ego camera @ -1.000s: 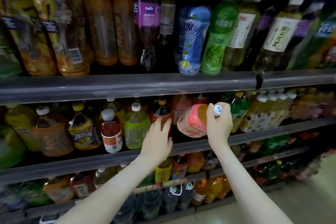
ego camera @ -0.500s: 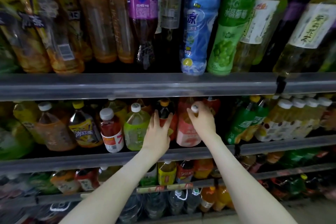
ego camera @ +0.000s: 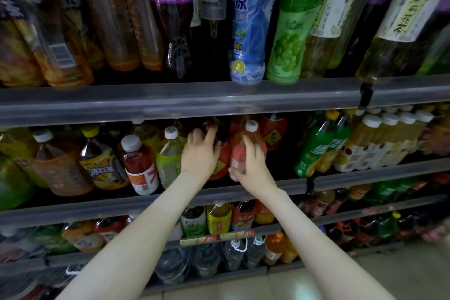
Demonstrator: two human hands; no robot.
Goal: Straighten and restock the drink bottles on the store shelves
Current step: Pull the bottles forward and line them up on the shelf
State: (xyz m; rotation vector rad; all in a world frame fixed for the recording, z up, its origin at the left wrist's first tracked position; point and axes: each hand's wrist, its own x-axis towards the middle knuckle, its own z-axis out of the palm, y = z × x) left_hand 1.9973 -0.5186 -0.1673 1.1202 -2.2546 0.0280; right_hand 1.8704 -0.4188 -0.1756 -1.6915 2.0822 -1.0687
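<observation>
Step in hand, by judgement: seating pink-label bottle (ego camera: 238, 153) upright in the front row of the middle shelf (ego camera: 353, 179).

Left to right:
- Crowding the left flank: brown tea bottle (ego camera: 57, 168), yellow-label bottle (ego camera: 103, 168), red drink (ego camera: 140, 165) with white cap, pale green bottle (ego camera: 170, 156). Close-packed, not to be knocked.
- Left hand (ego camera: 201, 156): spread, fingers laid loosely against the shoulder of dark red-label bottle (ego camera: 220, 153). Bracing, not gripping. Best kept there to hold the slot open.
- Right hand (ego camera: 253, 168): wrapped round the lower body of the pink-label bottle, firm hold. White cap up, just under upper shelf rail (ego camera: 219, 102).
- To do it well: settle base fully behind the rail lip, turn label forward, let go only once standing unaided. Mind cap clearance under the rail above.
- Tight behind and to the right: red bottle (ego camera: 275, 131).
- Further right, well apart: green bottle (ego camera: 316, 148), then white-capped yellow bottles (ego camera: 389, 134). No obstacle there.
</observation>
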